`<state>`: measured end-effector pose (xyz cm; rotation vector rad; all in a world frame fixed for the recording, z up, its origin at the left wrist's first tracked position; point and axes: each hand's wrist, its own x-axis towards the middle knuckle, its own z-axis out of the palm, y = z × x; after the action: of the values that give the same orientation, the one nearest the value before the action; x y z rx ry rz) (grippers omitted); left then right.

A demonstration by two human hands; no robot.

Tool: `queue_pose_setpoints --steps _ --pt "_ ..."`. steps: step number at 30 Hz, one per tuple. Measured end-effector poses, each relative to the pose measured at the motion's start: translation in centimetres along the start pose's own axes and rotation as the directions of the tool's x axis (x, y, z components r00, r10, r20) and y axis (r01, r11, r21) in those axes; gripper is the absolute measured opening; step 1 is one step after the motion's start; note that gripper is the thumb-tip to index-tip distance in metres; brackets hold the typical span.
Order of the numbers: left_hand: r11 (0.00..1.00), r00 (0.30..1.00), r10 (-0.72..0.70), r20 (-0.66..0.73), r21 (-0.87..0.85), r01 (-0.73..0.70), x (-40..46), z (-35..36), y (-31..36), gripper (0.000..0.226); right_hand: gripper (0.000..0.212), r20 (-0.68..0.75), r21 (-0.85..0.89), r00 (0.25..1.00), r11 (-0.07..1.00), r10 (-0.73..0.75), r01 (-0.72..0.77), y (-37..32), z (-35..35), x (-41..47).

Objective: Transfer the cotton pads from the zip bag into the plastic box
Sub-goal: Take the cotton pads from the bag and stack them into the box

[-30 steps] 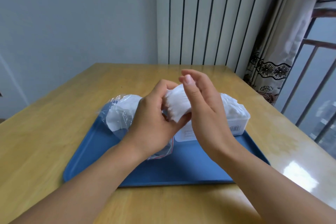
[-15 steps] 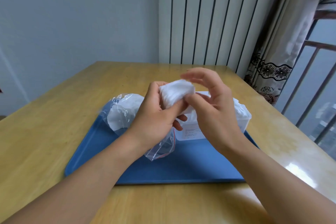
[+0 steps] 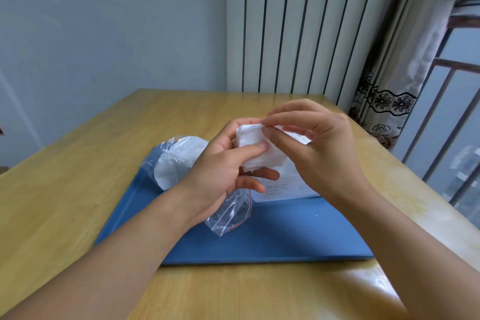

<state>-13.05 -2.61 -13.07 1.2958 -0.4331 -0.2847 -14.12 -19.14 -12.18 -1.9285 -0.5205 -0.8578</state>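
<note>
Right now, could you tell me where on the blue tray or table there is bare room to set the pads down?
The blue tray is bare along its near edge, in front of the zip bag and plastic box. The table is bare left of the tray. The tray's far half is crowded: bag, box, and both hands on the pad stack.

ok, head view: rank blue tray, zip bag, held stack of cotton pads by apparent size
1. blue tray, clearly largest.
2. zip bag, partly hidden by the left hand.
3. stack of cotton pads, smallest, though nearer the camera.
</note>
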Motion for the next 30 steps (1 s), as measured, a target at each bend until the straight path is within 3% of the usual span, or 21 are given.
queue_pose_setpoints --steps 6,8,12,17,30 --pt "0.992 0.997 -0.067 0.033 -0.102 0.07 0.2 -0.3 0.1 0.034 0.007 -0.032 -0.12 0.989 0.983 -0.144 0.139 0.1 -0.3 0.3" --pt "0.993 0.997 -0.061 0.05 -0.097 0.066 0.2 -0.3 0.0 0.04 0.011 -0.019 -0.059 0.996 0.994 -0.088 0.086 0.1 -0.6 0.5" --pt "0.997 0.995 -0.049 0.084 -0.053 0.054 0.1 -0.5 -0.1 0.059 0.011 0.103 0.252 0.988 0.958 0.116 -0.138 0.2 -1.6 1.3" --pt "0.997 0.991 -0.059 0.117 -0.044 0.064 -0.1 -0.4 0.1 0.052 0.01 0.265 0.207 0.938 0.936 0.225 -0.283 0.5 -2.4 1.1" --pt "0.999 0.999 -0.038 0.036 -0.004 0.039 -0.1 0.1 -0.6 0.031 0.016 0.214 0.158 0.946 0.947 0.244 -0.28 0.7 -1.3 0.7"
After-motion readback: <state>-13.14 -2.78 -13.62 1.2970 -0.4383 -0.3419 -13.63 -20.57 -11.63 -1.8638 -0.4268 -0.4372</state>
